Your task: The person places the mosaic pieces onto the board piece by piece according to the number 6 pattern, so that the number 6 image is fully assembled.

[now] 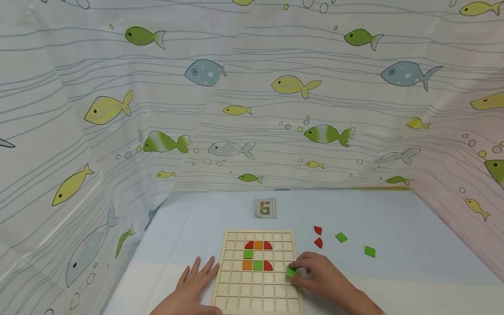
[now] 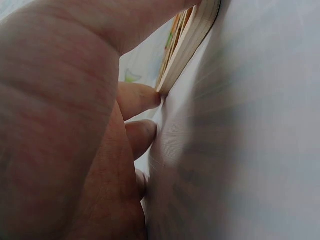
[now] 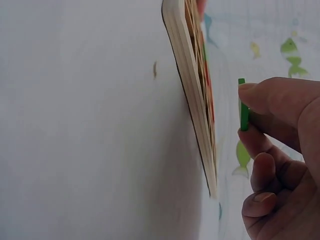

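Observation:
A wooden grid board (image 1: 232, 302) lies flat on the table, its cells partly filled with red quarter-circle, orange square and green square tiles (image 1: 257, 265). My left hand (image 1: 193, 284) rests beside the board with fingers spread; the index fingertip and thumb touch its left edge, as the left wrist view also shows. Between thumb and fingers, my right hand (image 1: 323, 275) pinches a green square tile (image 1: 291, 271) over the board's right edge. The right wrist view shows this tile (image 3: 244, 106) held up off the board, its other fingers curled under.
Right of the board lie two red quarter-circle tiles (image 1: 318, 230) and two green square tiles (image 1: 369, 251). A small pattern card (image 1: 265, 208) with a coloured grid figure sits behind the board. Fish-printed curtains (image 1: 252, 131) enclose the table (image 1: 197, 218) at the back and sides.

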### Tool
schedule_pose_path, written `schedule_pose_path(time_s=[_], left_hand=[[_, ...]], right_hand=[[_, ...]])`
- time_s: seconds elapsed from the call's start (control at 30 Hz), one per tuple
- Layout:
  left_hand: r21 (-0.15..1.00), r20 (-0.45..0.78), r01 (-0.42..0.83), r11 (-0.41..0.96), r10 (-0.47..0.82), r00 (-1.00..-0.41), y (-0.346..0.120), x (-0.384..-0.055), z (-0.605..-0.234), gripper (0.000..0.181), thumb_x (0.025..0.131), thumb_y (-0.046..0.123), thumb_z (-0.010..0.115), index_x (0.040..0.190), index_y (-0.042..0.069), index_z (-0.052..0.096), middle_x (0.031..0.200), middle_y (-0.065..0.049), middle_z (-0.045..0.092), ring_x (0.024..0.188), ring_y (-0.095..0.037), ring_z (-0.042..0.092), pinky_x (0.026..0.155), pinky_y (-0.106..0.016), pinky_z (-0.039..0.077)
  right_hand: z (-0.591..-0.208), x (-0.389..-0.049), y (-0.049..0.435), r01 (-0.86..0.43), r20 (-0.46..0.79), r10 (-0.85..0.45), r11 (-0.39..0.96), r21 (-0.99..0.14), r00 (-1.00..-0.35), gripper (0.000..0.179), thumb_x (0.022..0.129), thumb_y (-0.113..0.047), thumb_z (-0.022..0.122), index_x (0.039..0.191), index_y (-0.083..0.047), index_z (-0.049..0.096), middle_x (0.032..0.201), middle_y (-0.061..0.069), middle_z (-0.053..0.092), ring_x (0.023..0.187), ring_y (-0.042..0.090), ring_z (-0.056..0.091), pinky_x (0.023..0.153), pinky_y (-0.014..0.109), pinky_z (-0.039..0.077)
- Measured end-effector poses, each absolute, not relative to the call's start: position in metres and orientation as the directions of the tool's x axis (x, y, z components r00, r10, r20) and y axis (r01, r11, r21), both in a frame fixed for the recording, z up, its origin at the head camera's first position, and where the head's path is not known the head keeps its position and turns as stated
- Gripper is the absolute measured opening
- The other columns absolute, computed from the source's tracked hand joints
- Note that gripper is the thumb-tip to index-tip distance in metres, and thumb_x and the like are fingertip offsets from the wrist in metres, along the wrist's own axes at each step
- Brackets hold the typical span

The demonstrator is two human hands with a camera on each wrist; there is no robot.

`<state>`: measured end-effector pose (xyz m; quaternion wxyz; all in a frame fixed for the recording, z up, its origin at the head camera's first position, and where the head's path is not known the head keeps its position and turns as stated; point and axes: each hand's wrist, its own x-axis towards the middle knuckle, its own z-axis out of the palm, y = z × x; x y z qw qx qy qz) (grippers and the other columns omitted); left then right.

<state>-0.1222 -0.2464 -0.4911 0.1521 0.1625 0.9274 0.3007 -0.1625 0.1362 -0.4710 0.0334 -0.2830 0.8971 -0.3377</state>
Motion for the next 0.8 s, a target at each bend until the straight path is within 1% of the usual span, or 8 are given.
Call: schedule_pose_path(time_s=[0.23, 0.4, 0.63, 0.8], left_hand=[[0.614, -0.185, 0.209, 0.761, 0.397, -0.899, -0.246, -0.123, -0.492, 0.112, 0.07, 0.061, 0.08, 0.153, 0.0, 0.033, 0.161, -0.021, 0.019, 0.142, -0.056, -0.005, 0.107, -0.072, -0.002], [0.613, -0.186, 0.21, 0.761, 0.398, -0.899, -0.247, -0.123, -0.493, 0.112, 0.071, 0.06, 0.08, 0.153, 0.0, 0.033, 0.161, -0.021, 0.019, 0.142, -0.055, -0.005, 0.107, -0.072, -0.002], [0.609, -0.183, 0.215, 0.764, 0.399, -0.899, -0.248, -0.123, -0.494, 0.111, 0.071, 0.06, 0.08, 0.153, 0.001, 0.033, 0.161, -0.021, 0.019, 0.142, -0.055, -0.005, 0.107, -0.072, -0.002], [0.611, -0.177, 0.221, 0.761, 0.403, -0.898, -0.248, -0.124, -0.494, 0.111, 0.072, 0.06, 0.08, 0.153, 0.001, 0.033, 0.161, -0.021, 0.019, 0.142, -0.055, -0.005, 0.107, -0.072, -0.003]], right_hand=[[-0.472, -0.165, 0.119, -0.54, 0.127, -0.607, 0.568, -0.621, -0.785, 0.024, 0.086, -0.025, 0.078, 0.108, -0.015, 0.077, 0.096, -0.018, 0.06, 0.089, 0.004, 0.057, 0.078, 0.024, 0.052], [-0.476, -0.168, 0.107, -0.586, 0.145, -0.64, 0.557, -0.588, -0.754, 0.022, 0.086, -0.022, 0.078, 0.107, -0.015, 0.078, 0.094, -0.019, 0.059, 0.087, 0.002, 0.056, 0.076, 0.022, 0.051], [-0.479, -0.173, 0.091, -0.631, 0.151, -0.669, 0.567, -0.53, -0.728, 0.022, 0.086, -0.025, 0.079, 0.106, -0.014, 0.079, 0.092, -0.019, 0.059, 0.086, -0.001, 0.053, 0.076, 0.02, 0.05], [-0.479, -0.173, 0.085, -0.653, 0.152, -0.689, 0.559, -0.51, -0.708, 0.02, 0.087, -0.024, 0.078, 0.105, -0.015, 0.079, 0.093, -0.016, 0.062, 0.087, 0.0, 0.053, 0.076, 0.02, 0.05]])
